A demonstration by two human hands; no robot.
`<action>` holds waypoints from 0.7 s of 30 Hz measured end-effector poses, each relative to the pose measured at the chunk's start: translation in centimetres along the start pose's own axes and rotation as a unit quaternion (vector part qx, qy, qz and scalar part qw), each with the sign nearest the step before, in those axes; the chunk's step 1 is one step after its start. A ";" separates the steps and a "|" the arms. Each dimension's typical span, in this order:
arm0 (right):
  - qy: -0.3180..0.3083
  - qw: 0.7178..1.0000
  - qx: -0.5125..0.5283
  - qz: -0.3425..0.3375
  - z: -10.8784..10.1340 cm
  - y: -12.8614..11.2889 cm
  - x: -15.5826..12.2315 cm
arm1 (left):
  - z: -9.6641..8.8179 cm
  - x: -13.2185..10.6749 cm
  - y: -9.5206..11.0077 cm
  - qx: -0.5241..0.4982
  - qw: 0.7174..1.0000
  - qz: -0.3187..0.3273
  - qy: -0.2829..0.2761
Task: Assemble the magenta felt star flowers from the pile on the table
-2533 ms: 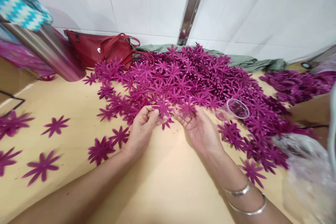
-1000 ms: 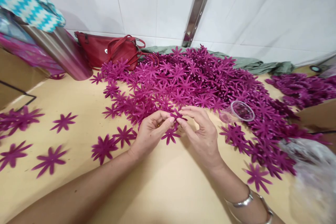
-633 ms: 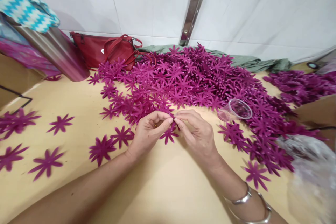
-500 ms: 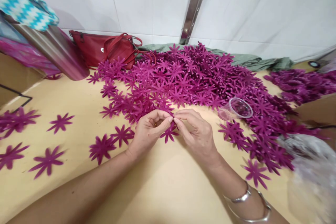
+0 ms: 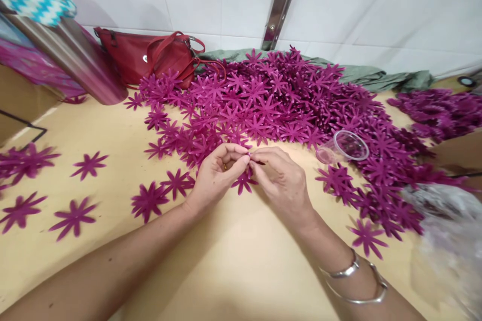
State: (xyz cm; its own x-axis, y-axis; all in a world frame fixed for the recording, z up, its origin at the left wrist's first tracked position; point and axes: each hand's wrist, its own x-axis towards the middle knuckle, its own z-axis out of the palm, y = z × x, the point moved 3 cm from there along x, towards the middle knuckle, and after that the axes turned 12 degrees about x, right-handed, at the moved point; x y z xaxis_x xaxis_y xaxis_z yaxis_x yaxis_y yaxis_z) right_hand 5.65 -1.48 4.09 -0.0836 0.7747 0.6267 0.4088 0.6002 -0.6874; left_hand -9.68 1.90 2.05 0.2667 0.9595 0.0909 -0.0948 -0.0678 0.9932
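Observation:
My left hand (image 5: 218, 173) and my right hand (image 5: 282, 178) meet at their fingertips above the middle of the table. Both are closed in a pinch on one magenta fabric flower piece (image 5: 244, 181), whose petals show below the fingertips. Most of that piece is hidden by the fingers. A tiny pale spot shows where the fingertips meet, too small to name. Just behind the hands spreads a large heap of magenta flower pieces (image 5: 263, 105) with long rounded petals. Two silver bangles (image 5: 356, 298) circle my right forearm.
A clear plastic cup (image 5: 346, 146) lies tipped against the heap. Single flower pieces (image 5: 74, 218) are scattered at left. A red handbag (image 5: 128, 60) and a pink metallic tumbler (image 5: 94, 67) stand at back left. A clear plastic bag (image 5: 448, 241) lies at right on the pale table (image 5: 211, 271).
The whole view has shifted slightly, so things at the back appear higher. My hands stay together, with the fingers slightly changed around the flower piece.

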 end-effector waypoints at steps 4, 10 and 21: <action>0.049 0.995 0.053 0.065 -0.2 0.7 -0.1 | -0.4 0.2 -0.2 0.011 0.999 0.009 0.033; 0.071 0.994 0.045 0.075 -0.6 1.1 0.1 | -0.4 0.5 -0.9 -0.059 0.998 -0.025 0.016; 0.059 0.998 -0.016 0.023 -0.5 0.6 0.0 | -0.7 0.5 -1.2 -0.044 0.998 -0.047 0.014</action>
State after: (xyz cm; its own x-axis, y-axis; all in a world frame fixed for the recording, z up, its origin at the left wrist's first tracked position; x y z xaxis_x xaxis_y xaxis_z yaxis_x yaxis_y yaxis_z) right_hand 6.33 -1.18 3.87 0.0430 0.7706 0.6358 0.4381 0.5574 -0.7052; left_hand -10.11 2.68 0.83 0.2524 0.9676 -0.0045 -0.1546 0.0449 0.9870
